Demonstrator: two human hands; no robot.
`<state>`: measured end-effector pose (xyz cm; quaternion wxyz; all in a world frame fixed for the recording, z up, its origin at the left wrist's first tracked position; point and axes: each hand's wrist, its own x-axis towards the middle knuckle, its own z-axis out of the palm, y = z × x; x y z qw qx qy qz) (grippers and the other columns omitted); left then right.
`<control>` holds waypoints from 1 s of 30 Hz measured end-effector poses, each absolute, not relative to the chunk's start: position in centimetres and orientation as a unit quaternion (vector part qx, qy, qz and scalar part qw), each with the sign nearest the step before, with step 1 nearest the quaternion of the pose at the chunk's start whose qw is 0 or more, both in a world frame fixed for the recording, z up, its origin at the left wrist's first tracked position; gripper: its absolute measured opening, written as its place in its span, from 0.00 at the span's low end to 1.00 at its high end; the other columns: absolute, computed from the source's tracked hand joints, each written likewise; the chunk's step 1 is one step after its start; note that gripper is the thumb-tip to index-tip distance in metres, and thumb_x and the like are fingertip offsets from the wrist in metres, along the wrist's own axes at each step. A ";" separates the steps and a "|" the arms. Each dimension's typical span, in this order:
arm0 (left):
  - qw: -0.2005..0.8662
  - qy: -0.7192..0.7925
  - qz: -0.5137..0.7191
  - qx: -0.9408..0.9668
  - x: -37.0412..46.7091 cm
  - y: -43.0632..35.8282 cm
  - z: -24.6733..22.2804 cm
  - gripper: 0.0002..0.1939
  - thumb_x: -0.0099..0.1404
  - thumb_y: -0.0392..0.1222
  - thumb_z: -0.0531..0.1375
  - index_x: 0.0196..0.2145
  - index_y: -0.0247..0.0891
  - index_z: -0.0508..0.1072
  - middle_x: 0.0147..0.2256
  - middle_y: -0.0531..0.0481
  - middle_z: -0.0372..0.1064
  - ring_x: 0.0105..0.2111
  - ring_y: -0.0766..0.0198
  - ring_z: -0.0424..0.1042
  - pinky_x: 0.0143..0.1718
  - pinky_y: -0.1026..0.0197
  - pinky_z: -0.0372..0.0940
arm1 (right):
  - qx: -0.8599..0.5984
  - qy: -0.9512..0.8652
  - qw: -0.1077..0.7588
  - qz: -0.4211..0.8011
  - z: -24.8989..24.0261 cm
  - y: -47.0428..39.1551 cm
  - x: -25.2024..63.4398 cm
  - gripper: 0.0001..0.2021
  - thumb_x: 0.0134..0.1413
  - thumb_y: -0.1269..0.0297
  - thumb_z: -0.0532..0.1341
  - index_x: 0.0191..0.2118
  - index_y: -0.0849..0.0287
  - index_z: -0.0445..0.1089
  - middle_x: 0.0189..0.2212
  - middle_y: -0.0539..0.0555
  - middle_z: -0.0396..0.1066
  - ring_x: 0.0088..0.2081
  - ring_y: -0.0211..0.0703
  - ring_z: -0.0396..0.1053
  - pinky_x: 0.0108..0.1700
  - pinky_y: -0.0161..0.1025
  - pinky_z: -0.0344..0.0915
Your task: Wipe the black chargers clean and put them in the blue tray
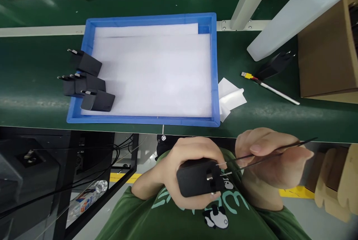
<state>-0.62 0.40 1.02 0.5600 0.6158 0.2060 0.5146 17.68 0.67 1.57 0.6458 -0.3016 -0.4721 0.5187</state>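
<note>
In front of my body, my left hand (192, 150) is wrapped round a black plug-in charger (192, 180), its prong end turned to the right. My right hand (265, 158) grips dark, thin tweezers (257, 160) between thumb and fingers. Their tips reach the prong end of the charger; I cannot tell whether they touch it. Beyond my hands, a blue tray (145, 120) with white sheets (153, 72) lies on the green bench. Several more black chargers (97, 101) sit at the tray's left side, some over its rim, prongs pointing left.
Crumpled white paper (232, 96) lies against the tray's right side. Farther right are a white pen-like stick with a yellow USB plug (247, 75), another black charger (275, 64), a tilted white bottle (296, 18) and a cardboard box (327, 53). Cables (117, 154) hang below the bench at left.
</note>
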 end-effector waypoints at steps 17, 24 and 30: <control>0.558 0.200 0.500 0.632 -0.8 0.3 1.3 0.12 0.59 0.38 0.65 0.41 0.32 0.76 0.30 0.41 0.75 0.28 0.58 0.74 0.30 0.58 0.74 | -0.377 -0.460 0.648 0.475 2.8 -0.2 17.9 0.19 0.68 0.52 0.62 0.33 0.56 0.85 0.16 0.53 0.73 0.13 0.42 0.68 0.14 0.38 0.65; 0.560 0.210 0.494 0.631 -0.8 0.3 1.3 0.12 0.59 0.39 0.65 0.41 0.33 0.76 0.30 0.42 0.75 0.28 0.58 0.75 0.31 0.57 0.74 | -0.372 -0.453 0.658 0.473 2.6 -0.4 18.1 0.18 0.68 0.54 0.62 0.33 0.58 0.85 0.18 0.54 0.75 0.15 0.43 0.70 0.15 0.39 0.67; 0.562 0.205 0.494 0.631 -0.8 0.4 1.2 0.12 0.59 0.39 0.64 0.41 0.33 0.76 0.30 0.42 0.75 0.28 0.58 0.75 0.31 0.57 0.74 | -0.358 -0.454 0.664 0.474 2.6 -0.4 18.2 0.19 0.68 0.56 0.62 0.32 0.60 0.85 0.18 0.54 0.75 0.15 0.42 0.70 0.15 0.38 0.68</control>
